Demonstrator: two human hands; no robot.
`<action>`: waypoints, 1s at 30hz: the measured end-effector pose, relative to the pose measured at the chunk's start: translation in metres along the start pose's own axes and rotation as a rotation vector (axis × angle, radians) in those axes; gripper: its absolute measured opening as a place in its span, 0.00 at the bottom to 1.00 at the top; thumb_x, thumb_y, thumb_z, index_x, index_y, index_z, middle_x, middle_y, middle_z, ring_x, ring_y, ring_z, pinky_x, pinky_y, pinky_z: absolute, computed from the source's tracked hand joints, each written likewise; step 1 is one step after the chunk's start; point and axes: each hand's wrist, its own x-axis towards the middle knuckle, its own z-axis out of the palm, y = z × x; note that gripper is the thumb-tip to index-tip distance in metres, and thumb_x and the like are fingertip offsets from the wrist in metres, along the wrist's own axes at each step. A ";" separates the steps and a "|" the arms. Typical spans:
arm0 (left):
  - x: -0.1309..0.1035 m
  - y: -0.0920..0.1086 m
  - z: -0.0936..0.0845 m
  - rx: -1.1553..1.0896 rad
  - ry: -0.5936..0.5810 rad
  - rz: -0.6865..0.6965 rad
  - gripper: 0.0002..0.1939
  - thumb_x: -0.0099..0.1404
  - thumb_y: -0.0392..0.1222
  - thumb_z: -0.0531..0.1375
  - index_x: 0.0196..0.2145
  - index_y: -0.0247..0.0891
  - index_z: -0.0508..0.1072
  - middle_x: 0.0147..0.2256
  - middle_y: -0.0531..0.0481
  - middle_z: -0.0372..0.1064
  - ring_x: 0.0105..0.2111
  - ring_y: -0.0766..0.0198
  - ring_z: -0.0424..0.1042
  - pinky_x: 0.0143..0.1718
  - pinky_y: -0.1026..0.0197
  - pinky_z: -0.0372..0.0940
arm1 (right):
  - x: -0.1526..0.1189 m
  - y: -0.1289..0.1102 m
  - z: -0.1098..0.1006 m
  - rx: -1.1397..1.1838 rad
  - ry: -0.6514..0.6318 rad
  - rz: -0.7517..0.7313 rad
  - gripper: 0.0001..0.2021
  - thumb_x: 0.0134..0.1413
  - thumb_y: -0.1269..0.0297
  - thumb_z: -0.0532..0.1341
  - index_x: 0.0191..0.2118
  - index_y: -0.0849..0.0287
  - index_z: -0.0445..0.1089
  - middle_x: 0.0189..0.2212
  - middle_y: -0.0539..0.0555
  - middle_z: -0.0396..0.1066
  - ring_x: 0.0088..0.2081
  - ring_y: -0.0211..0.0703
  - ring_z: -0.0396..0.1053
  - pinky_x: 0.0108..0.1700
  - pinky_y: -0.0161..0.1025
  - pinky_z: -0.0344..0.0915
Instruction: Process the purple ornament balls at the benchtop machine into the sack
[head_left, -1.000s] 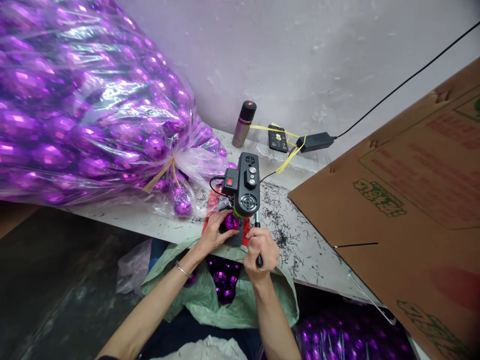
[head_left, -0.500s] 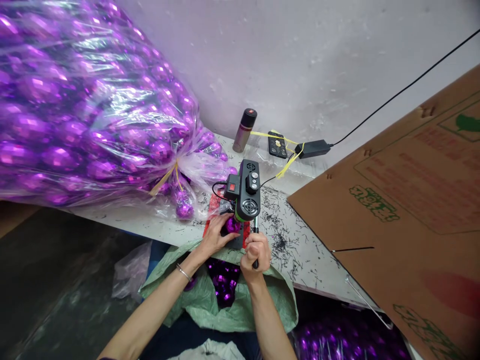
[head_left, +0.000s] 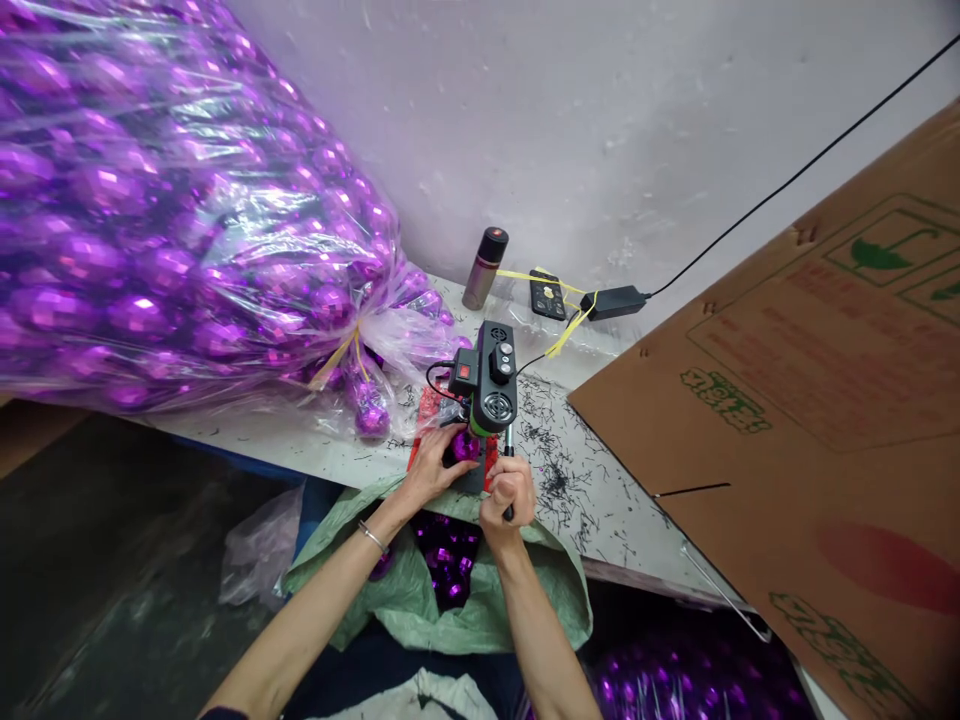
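We see a dark-capped bottle (head_left: pixel 485 268) standing near the pale wall (head_left: pixel 570 130), with a dark phone (head_left: pixel 547 294) just beside it. On our right leans a large cardboard box (head_left: pixel 847 410), an umbrella printed on it; crumpled plastic (head_left: pixel 261 548) shows at lower left.

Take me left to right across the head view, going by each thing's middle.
Plastic bag of purple balls → left hand → purple ball in its grasp → right hand → phone → power adapter → cardboard box.
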 end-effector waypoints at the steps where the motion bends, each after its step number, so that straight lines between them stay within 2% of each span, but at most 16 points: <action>1: 0.000 -0.001 0.000 0.006 0.002 0.008 0.28 0.63 0.52 0.68 0.58 0.40 0.72 0.54 0.39 0.75 0.55 0.47 0.73 0.58 0.43 0.66 | 0.001 0.000 0.000 -0.003 0.001 -0.006 0.16 0.72 0.66 0.45 0.29 0.54 0.58 0.26 0.49 0.62 0.27 0.38 0.63 0.32 0.40 0.62; 8: 0.000 -0.007 0.002 0.078 -0.003 0.053 0.27 0.65 0.51 0.66 0.59 0.40 0.70 0.54 0.39 0.75 0.56 0.47 0.73 0.58 0.43 0.67 | 0.001 0.002 0.005 -0.005 0.014 -0.083 0.16 0.72 0.66 0.47 0.29 0.54 0.57 0.25 0.48 0.62 0.27 0.37 0.64 0.31 0.38 0.63; 11: 0.001 -0.008 0.004 0.085 0.010 0.066 0.28 0.65 0.50 0.67 0.59 0.39 0.70 0.54 0.38 0.75 0.56 0.47 0.74 0.58 0.43 0.67 | 0.010 -0.005 0.003 -0.003 0.016 -0.089 0.16 0.71 0.68 0.47 0.28 0.54 0.58 0.25 0.49 0.62 0.27 0.37 0.64 0.29 0.38 0.62; 13: 0.003 -0.009 0.005 0.083 0.009 0.071 0.28 0.64 0.51 0.67 0.59 0.38 0.70 0.54 0.38 0.75 0.56 0.47 0.73 0.58 0.43 0.67 | 0.025 -0.014 -0.002 0.004 0.013 -0.032 0.16 0.69 0.71 0.48 0.27 0.54 0.59 0.25 0.49 0.63 0.27 0.37 0.64 0.29 0.37 0.60; 16: 0.002 -0.006 0.004 0.078 0.007 0.060 0.28 0.66 0.51 0.66 0.60 0.38 0.69 0.55 0.38 0.74 0.57 0.47 0.73 0.59 0.44 0.67 | 0.053 -0.031 -0.011 0.043 -0.024 0.161 0.18 0.70 0.69 0.50 0.25 0.55 0.58 0.24 0.48 0.63 0.28 0.36 0.64 0.31 0.37 0.60; 18: -0.007 -0.002 0.003 0.097 0.036 0.055 0.29 0.67 0.51 0.65 0.62 0.39 0.66 0.57 0.38 0.72 0.59 0.48 0.71 0.60 0.44 0.67 | 0.067 -0.039 -0.016 0.048 -0.053 0.248 0.18 0.70 0.67 0.51 0.24 0.55 0.59 0.23 0.46 0.62 0.27 0.35 0.63 0.31 0.37 0.59; 21: -0.040 0.006 0.002 0.187 0.081 0.100 0.33 0.69 0.51 0.63 0.67 0.40 0.60 0.60 0.37 0.69 0.62 0.47 0.68 0.62 0.42 0.65 | 0.070 -0.041 -0.018 0.044 -0.071 0.266 0.18 0.70 0.65 0.52 0.25 0.56 0.61 0.23 0.46 0.62 0.26 0.35 0.63 0.31 0.37 0.59; 24: -0.086 0.013 0.002 0.309 -0.016 0.236 0.34 0.69 0.52 0.63 0.68 0.42 0.60 0.59 0.36 0.69 0.60 0.46 0.71 0.60 0.42 0.66 | 0.059 -0.038 -0.016 0.043 -0.057 0.192 0.17 0.70 0.69 0.51 0.26 0.56 0.61 0.24 0.47 0.64 0.29 0.36 0.65 0.33 0.37 0.61; 26: -0.107 0.014 0.001 0.363 -0.090 0.338 0.38 0.65 0.59 0.64 0.67 0.40 0.61 0.56 0.34 0.71 0.55 0.45 0.73 0.55 0.42 0.69 | 0.052 -0.035 -0.015 0.041 -0.055 0.147 0.16 0.69 0.71 0.51 0.26 0.56 0.61 0.25 0.48 0.65 0.30 0.36 0.66 0.34 0.37 0.62; 28: -0.109 0.015 -0.003 0.378 -0.106 0.399 0.44 0.62 0.67 0.63 0.66 0.36 0.62 0.54 0.32 0.72 0.53 0.44 0.74 0.53 0.42 0.70 | 0.048 -0.034 -0.015 0.040 -0.055 0.124 0.16 0.68 0.73 0.52 0.26 0.56 0.61 0.26 0.48 0.66 0.30 0.36 0.67 0.35 0.36 0.62; 30: -0.089 0.014 -0.010 0.393 -0.064 0.375 0.40 0.67 0.66 0.58 0.65 0.34 0.63 0.54 0.32 0.72 0.54 0.45 0.73 0.54 0.43 0.69 | 0.047 -0.034 -0.014 0.043 -0.054 0.110 0.15 0.67 0.74 0.52 0.27 0.56 0.61 0.26 0.48 0.66 0.30 0.36 0.66 0.34 0.36 0.61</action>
